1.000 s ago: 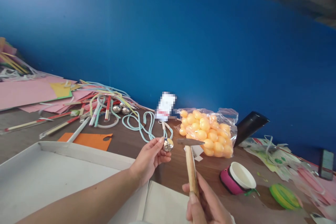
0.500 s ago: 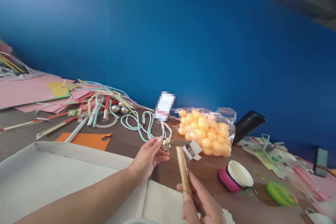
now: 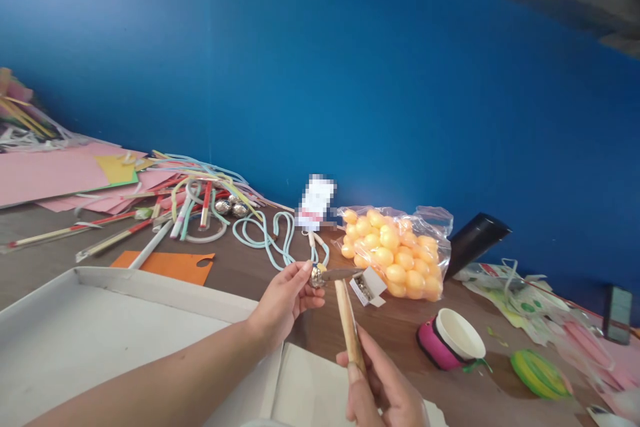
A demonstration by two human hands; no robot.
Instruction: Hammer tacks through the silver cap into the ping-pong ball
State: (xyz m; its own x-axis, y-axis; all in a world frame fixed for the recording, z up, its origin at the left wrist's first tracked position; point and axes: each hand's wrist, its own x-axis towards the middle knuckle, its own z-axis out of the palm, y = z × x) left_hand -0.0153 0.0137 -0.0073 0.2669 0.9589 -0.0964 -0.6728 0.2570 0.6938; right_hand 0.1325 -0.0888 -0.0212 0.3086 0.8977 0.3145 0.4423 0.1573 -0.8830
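Note:
Between thumb and fingers, my left hand pinches a small shiny silver ball. A dark, thin, pointed piece extends rightward from beside the ball. My right hand is closed round a light wooden stick, whose upper end reaches just below the dark piece. Right behind the stick lies a small open white box with small metallic bits in it. A clear bag of orange balls rests beyond the box.
A white tray fills the near left. Farther back lie blue cord, orange paper, and several silver balls. To the right are a pink-sleeved cup, green-yellow tape rolls and a black cylinder.
The view has shifted slightly, so the objects on the table appear a little farther right. Both hands keep nearly the same pose and hold.

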